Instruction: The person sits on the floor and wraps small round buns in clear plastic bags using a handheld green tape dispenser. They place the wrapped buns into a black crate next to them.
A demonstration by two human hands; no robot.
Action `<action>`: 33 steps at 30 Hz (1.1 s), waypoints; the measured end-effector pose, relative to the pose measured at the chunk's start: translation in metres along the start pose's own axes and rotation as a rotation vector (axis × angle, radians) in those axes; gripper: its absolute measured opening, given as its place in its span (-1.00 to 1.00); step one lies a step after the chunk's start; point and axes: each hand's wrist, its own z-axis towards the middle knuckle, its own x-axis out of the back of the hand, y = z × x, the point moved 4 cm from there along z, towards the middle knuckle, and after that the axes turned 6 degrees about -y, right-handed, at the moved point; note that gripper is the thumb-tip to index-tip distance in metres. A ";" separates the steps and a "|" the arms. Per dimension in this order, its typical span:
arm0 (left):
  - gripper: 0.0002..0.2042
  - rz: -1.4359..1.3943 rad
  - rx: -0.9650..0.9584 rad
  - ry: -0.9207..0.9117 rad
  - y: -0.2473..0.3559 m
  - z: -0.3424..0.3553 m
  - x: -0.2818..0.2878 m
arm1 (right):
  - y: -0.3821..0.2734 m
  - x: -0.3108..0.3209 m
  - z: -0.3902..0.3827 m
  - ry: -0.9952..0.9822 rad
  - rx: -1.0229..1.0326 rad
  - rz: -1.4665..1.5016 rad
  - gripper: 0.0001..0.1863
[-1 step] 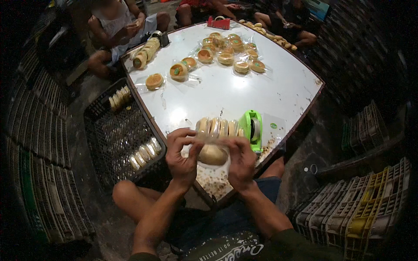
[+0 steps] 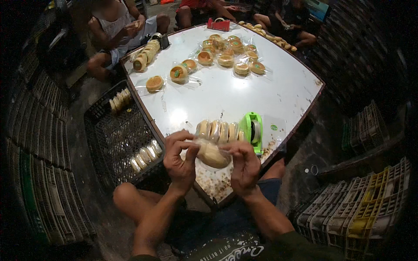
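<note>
Between my two hands hangs a round bun in a clear plastic bag, tilted down to the right. My left hand pinches the bag at its left side with thumb and forefinger. At the other side, my right hand has its fingers closed on the bag's plastic. Just beyond them a row of wrapped buns stands on edge on the white table. To the right of that row is a bright green tape dispenser, beside a flat clear bag with a small green label.
Bagged buns lie scattered over the table's far half. A black crate with wrapped buns stands at the left. A red tape dispenser sits at the far edge. Stacked crates flank the right. Other people sit beyond the table.
The bagged bun has tipped, its right side now lower, and has come up slightly closer to my fingers. My hands have shifted slightly apart.
</note>
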 end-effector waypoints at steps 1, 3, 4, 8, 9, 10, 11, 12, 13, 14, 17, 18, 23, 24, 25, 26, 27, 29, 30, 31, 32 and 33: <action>-0.82 -0.109 0.040 0.028 0.001 -0.005 -0.001 | 0.005 0.000 -0.003 -0.040 -0.078 0.035 -0.83; -0.81 0.071 -0.124 0.066 0.005 -0.005 0.001 | 0.003 0.001 -0.005 0.055 -0.076 0.241 -0.79; -0.81 -0.002 -0.030 0.086 -0.003 -0.007 0.004 | 0.000 -0.006 -0.002 0.077 -0.040 0.273 -0.77; -0.79 -0.234 0.379 0.183 -0.021 -0.006 0.003 | 0.007 -0.024 0.003 0.003 0.048 0.175 -0.62; -0.78 -0.274 0.467 0.186 -0.025 -0.006 0.003 | 0.008 -0.026 0.001 0.006 0.031 0.144 -0.64; -0.78 -0.316 0.570 0.183 -0.028 -0.011 0.000 | 0.007 -0.026 -0.004 0.009 -0.002 0.105 -0.66; -0.76 -0.348 0.669 0.236 -0.027 -0.011 -0.001 | 0.004 -0.025 -0.001 -0.032 -0.042 0.010 -0.74; -0.77 -0.432 0.682 0.229 -0.030 -0.014 -0.001 | 0.008 -0.027 -0.001 -0.093 -0.093 0.007 -0.76; -0.77 -0.521 0.684 0.224 -0.031 -0.015 -0.002 | 0.011 -0.029 0.001 -0.153 -0.134 0.002 -0.78; -0.77 -0.610 0.686 0.219 -0.033 -0.015 -0.003 | 0.015 -0.030 0.002 -0.213 -0.175 -0.003 -0.80; -0.76 -0.589 0.673 0.138 -0.035 -0.016 -0.005 | 0.036 -0.025 0.009 -0.445 -0.348 0.222 -0.81; -0.77 -0.623 0.688 0.161 -0.035 -0.017 -0.005 | 0.032 -0.017 0.009 -0.281 -0.263 0.205 -0.82; -0.83 -0.342 0.435 0.136 -0.035 -0.010 0.005 | 0.006 -0.003 0.018 0.021 0.066 -0.047 -0.87; -0.84 -0.180 0.316 0.105 -0.032 -0.007 0.008 | -0.006 0.004 0.014 0.089 0.162 -0.094 -0.89; -0.83 -0.202 0.385 0.135 -0.021 0.000 0.012 | -0.006 -0.001 0.017 0.058 0.172 -0.143 -0.92; -0.81 -0.203 0.340 0.134 -0.023 0.007 0.013 | 0.005 -0.007 0.026 -0.002 0.057 -0.016 -0.94; -0.83 -0.227 0.391 0.154 -0.023 -0.002 0.013 | -0.003 0.004 0.014 0.041 0.083 -0.054 -0.94; -0.83 -0.200 0.372 0.203 -0.020 -0.007 0.018 | -0.012 0.005 0.010 0.018 0.125 0.017 -0.94; -0.82 -0.151 0.310 0.218 -0.018 -0.004 0.020 | -0.007 0.003 0.013 0.025 0.070 0.088 -0.94; -0.82 -0.110 0.248 0.234 -0.017 0.001 0.020 | 0.000 0.002 0.016 0.031 0.017 0.151 -0.94; -0.82 -0.173 0.259 0.185 -0.020 0.005 0.016 | 0.003 0.000 0.020 0.036 -0.036 0.214 -0.94; -0.82 -0.237 0.269 0.136 -0.023 0.008 0.009 | 0.005 0.001 0.024 0.034 -0.139 0.371 -0.92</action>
